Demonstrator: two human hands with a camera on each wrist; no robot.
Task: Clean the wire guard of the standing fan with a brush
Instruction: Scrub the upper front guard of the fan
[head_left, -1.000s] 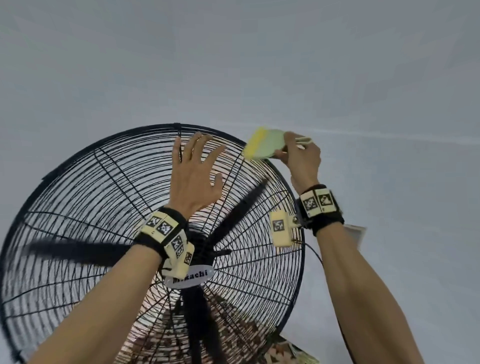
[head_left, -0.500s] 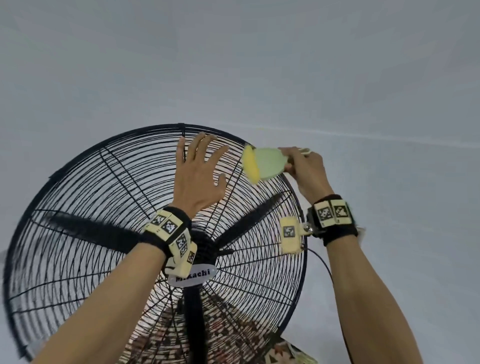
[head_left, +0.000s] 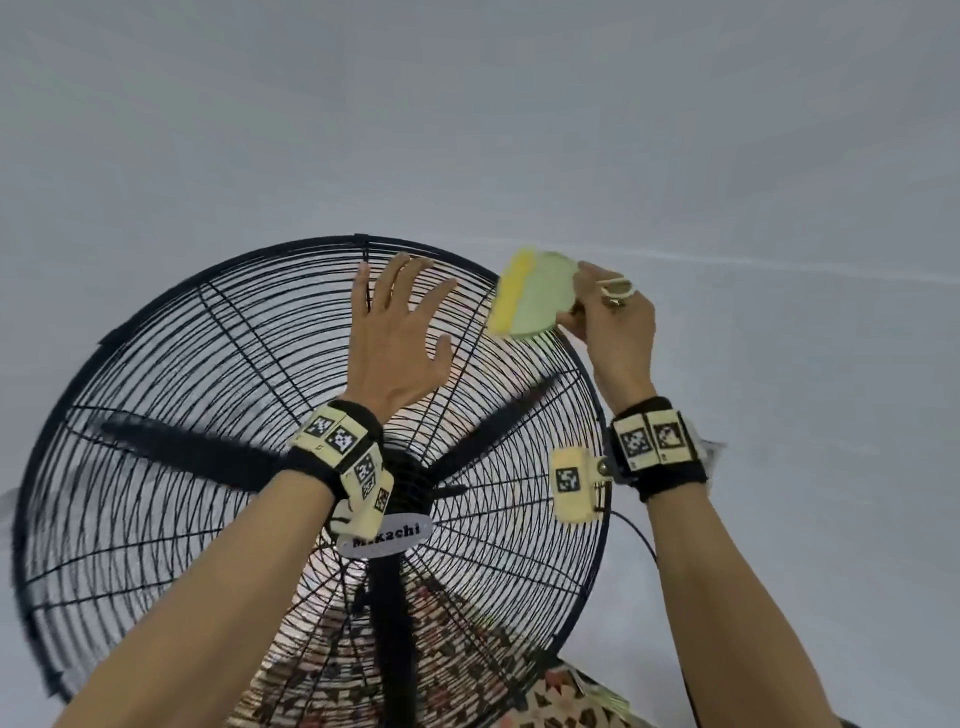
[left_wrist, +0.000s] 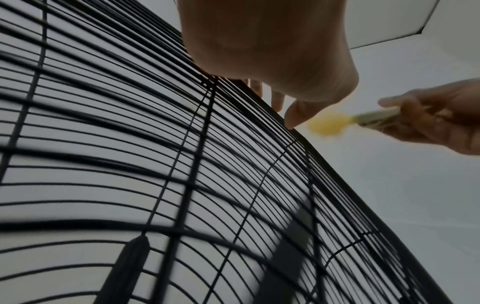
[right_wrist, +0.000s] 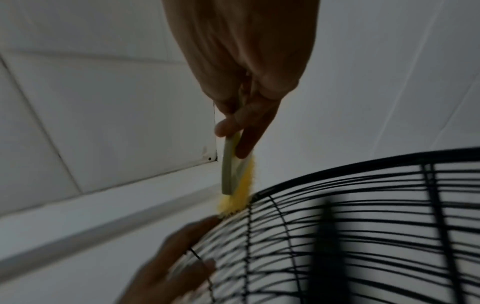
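Left hand: fingers spread flat, palm resting on the upper front of the wire guard, steadying it, holding nothing. Guard is black, dense concentric rings with radial spokes, upright on the standing fan; three dark blades behind it, blurred at the edges.

Right hand: grip pinches the handle of the brush, fingers curled round it. Brush has a pale green body, yellow bristles. Right wrist view shows bristles touching the rim wires at the guard's upper right edge.

Progress, my read: mid-stroke on the top right rim. Can't tell dusted wires from undusted ones; no visible dirt either way. Likely most of the face, the lower half and the left side remain.
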